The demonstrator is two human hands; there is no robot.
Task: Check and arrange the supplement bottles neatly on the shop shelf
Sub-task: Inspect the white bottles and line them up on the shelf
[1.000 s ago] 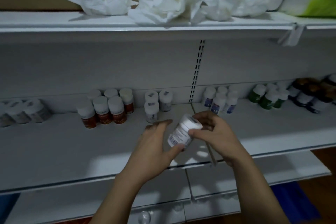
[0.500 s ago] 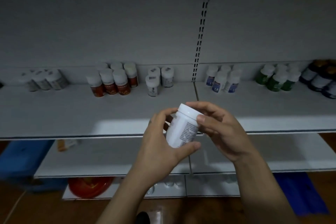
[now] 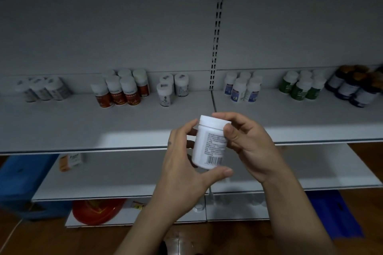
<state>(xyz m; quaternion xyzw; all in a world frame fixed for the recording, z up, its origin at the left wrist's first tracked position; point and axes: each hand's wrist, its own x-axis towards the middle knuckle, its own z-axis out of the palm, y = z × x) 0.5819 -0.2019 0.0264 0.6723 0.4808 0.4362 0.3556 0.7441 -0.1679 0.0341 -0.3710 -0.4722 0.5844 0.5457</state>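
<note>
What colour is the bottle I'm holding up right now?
White, cap and body alike, with grey print and a black barcode on the bottle; the head view shows it.

A small orange-and-white cardboard carton (image 3: 70, 161) lies well left of the left hand (image 3: 182, 174); a glossy red round object (image 3: 97, 211) sits below-left.

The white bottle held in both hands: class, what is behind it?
The left hand curls fingers behind the white bottle; beyond, the shelf. Their tips and the shelf edge there are covered.
</note>
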